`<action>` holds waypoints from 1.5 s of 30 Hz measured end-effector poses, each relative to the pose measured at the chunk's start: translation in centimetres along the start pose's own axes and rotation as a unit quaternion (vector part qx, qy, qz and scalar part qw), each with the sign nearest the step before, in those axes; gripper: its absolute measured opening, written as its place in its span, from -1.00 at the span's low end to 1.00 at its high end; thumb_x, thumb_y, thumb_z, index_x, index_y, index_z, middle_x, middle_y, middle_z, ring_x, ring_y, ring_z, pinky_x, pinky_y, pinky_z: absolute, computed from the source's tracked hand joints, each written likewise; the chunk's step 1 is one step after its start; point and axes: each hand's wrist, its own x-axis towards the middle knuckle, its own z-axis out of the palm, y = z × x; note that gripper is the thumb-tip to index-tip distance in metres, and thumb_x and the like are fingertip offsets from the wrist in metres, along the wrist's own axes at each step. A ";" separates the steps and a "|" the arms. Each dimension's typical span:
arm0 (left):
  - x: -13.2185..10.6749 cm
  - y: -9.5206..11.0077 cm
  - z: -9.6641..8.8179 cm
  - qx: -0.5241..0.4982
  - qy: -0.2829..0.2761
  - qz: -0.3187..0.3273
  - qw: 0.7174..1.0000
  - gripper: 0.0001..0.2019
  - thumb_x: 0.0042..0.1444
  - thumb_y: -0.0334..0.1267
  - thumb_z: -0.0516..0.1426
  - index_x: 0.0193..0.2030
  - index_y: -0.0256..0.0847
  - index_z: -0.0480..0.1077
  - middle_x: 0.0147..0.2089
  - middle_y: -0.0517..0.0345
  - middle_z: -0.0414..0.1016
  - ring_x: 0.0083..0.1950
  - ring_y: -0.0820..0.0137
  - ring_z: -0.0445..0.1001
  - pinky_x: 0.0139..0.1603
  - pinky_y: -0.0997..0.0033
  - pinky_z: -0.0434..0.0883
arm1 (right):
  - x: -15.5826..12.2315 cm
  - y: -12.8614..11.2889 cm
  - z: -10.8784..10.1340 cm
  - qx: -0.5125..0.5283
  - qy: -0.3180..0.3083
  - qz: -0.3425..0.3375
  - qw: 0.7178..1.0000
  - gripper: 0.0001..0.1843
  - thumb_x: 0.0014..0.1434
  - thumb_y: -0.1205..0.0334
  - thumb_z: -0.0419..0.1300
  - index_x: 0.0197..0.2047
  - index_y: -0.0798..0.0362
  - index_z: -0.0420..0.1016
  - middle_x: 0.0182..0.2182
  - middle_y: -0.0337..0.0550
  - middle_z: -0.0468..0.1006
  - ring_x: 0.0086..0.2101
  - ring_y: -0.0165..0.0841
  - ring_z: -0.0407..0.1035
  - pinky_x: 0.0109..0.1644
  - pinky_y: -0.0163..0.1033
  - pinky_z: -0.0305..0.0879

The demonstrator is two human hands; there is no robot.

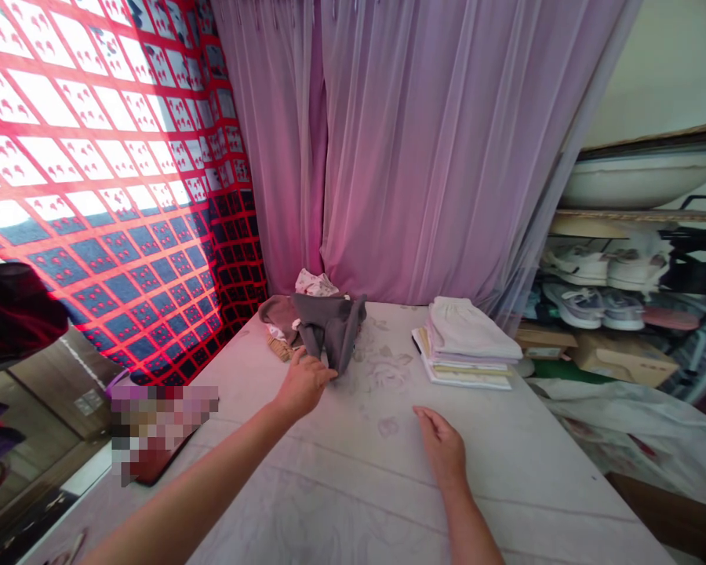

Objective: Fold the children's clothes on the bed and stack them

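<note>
My left hand (306,384) reaches to the near end of a pair of dark grey trousers (342,329), its fingers closed on the lower edge. The trousers lie loosely on top of a rumpled heap with a brownish garment (278,315) and a white patterned cloth (314,282) behind. My right hand (444,447) hovers over or rests on the table cover, fingers loosely curved, holding nothing. Beyond it sits a neat stack of folded clothes (471,333), white on top with yellowish layers below.
The pale flowered surface (353,486) spreads beneath everything. At the left edge lies a reddish flat object (165,455), partly blurred out. Purple curtains (412,157) hang behind, a red checked cloth (123,196) at left. Shelves with shoes (576,306) and boxes (620,359) stand on the right.
</note>
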 end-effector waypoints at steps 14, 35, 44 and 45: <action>-8.7 -0.4 -1.8 -0.250 -0.211 0.110 0.939 -0.76 -0.06 -0.48 0.05 -0.47 -0.11 0.50 -0.46 0.25 0.50 -0.30 0.44 0.45 0.19 0.29 0.22 | -0.4 0.8 0.4 -0.070 0.041 -0.041 0.996 -0.37 0.02 -0.14 -0.02 -0.02 0.11 0.51 -0.08 0.02 0.58 -0.10 -0.17 0.45 0.04 -0.10 0.31; -11.0 -3.0 -1.2 -0.254 -0.138 -0.038 0.956 -0.62 0.06 0.03 0.15 -0.08 -0.17 0.42 -0.12 0.08 0.51 -0.10 0.31 0.44 -0.07 0.37 0.36 | 5.9 -5.4 4.9 -0.254 -0.071 0.016 0.964 -0.75 -0.07 0.07 0.15 -0.39 0.02 0.53 -0.45 -0.04 0.57 -0.33 -0.10 0.47 -0.25 -0.11 0.31; -9.5 -0.1 -1.0 -0.185 -0.083 0.080 0.976 -0.82 0.22 -0.22 0.04 -0.25 -0.13 0.47 -0.13 0.07 0.53 -0.06 0.31 0.44 0.12 0.19 0.26 | -1.1 -3.0 -4.6 0.070 0.329 0.020 0.942 -0.37 -0.11 0.03 0.19 0.02 0.17 0.40 -0.41 -0.16 0.50 -0.41 -0.27 0.40 -0.31 -0.21 0.36; -9.2 0.6 -1.2 -0.190 -0.097 0.093 0.973 -0.82 0.22 -0.23 0.03 -0.26 -0.14 0.46 -0.19 0.09 0.54 -0.11 0.33 0.45 0.14 0.19 0.25 | -1.8 -3.0 -5.6 0.067 0.359 0.019 0.931 -0.34 -0.13 0.05 0.20 0.06 0.18 0.38 -0.43 -0.17 0.49 -0.42 -0.27 0.38 -0.29 -0.21 0.36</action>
